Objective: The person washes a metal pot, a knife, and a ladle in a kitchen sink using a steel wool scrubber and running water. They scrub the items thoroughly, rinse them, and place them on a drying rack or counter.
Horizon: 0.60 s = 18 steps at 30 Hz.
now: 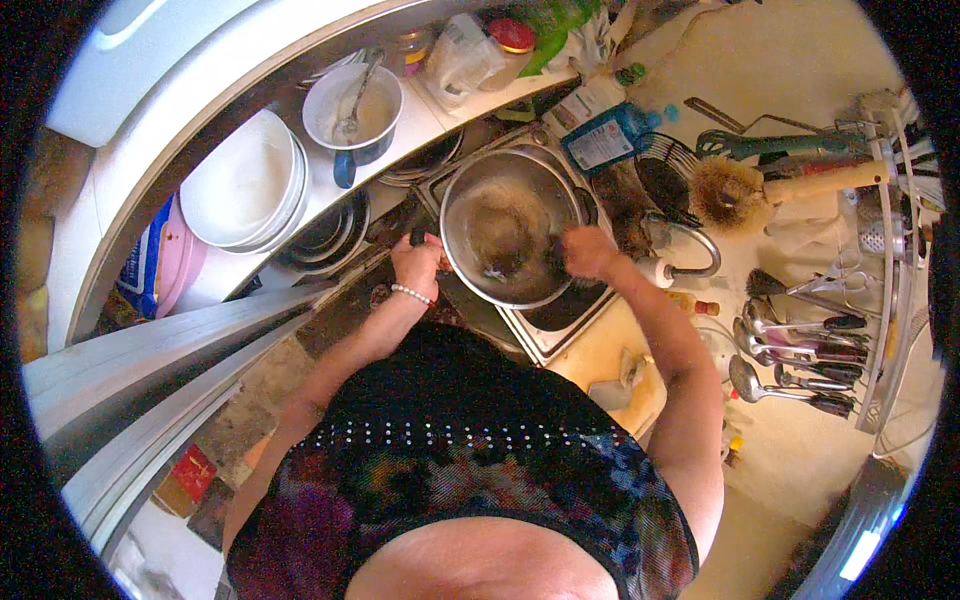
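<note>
A wide steel pan with soapy-looking liquid sits over the steel sink. At its left rim my left hand, wearing a bead bracelet, is closed around the pan's black handle. My right hand is curled at the right inner wall, with a dark item partly visible under the fingers; its kind cannot be told. Just above that hand is the pan's other black handle.
Stacked white bowls and a pot with a spoon stand on the left counter. A blue bottle, a tap and a round brush are on the right. Ladles hang from a rack.
</note>
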### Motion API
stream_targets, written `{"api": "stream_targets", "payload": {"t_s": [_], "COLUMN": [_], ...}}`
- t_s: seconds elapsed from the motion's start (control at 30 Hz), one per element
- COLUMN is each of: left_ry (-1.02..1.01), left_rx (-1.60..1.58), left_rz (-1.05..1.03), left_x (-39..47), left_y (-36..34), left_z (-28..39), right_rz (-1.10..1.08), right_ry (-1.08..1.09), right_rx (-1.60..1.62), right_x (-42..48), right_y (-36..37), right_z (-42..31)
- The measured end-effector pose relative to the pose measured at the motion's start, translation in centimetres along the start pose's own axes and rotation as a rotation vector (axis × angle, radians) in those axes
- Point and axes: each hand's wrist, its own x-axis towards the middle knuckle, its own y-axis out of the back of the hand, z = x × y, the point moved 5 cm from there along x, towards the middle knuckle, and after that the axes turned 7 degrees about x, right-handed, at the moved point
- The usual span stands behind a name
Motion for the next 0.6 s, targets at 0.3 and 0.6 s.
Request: {"api": "stream_targets", "payload": {"t_s": [0.3,0.6], "left_ry": [-0.060,-0.068], "left_rx": [0.127,0.244], "left_rz": [0.171,0.050], "left_x": [-1.2,-2.6], "left_y": [-0.9,-1.2], "left_z": [0.8,2.1], "right_rz": [0.147,0.598], "right_ry": [-0.229,-0.486], "right_rx": [1.080,0.555], "right_x": [4.7,9.1], "right_y": [-4.3,-2.0], "right_z": [-11.5,-3.9]}}
